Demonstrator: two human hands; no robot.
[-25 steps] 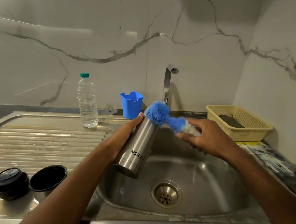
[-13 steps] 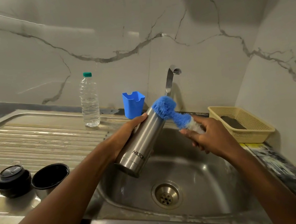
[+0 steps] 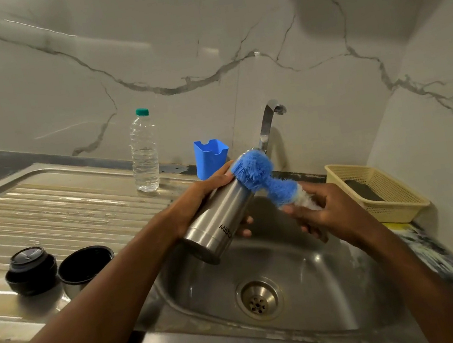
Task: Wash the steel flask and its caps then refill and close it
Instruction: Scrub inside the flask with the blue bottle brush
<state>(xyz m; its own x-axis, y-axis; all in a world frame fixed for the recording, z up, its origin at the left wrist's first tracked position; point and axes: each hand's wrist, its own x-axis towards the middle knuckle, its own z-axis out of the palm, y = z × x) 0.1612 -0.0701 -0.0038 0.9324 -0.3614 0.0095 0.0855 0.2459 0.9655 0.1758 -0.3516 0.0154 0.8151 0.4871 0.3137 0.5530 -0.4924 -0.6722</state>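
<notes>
My left hand (image 3: 194,202) grips the steel flask (image 3: 220,219), tilted over the sink basin (image 3: 308,276) with its mouth pointing up and away toward the tap. My right hand (image 3: 325,212) holds the handle of a blue bottle brush (image 3: 261,176), whose bristle head sits at the flask's mouth. On the draining board to the left stand two black caps: an inner stopper (image 3: 29,268) and an upturned outer cup cap (image 3: 85,264).
A clear water bottle with a green cap (image 3: 145,154) and a blue plastic holder (image 3: 211,157) stand by the marble wall. The tap (image 3: 269,119) rises behind the sink. A yellow basket (image 3: 378,192) holding a dark scrub pad sits at the right. The drain (image 3: 259,300) is below.
The flask and brush have shifted slightly up and right. The brush head stays at the flask's mouth; both hands keep their hold.
</notes>
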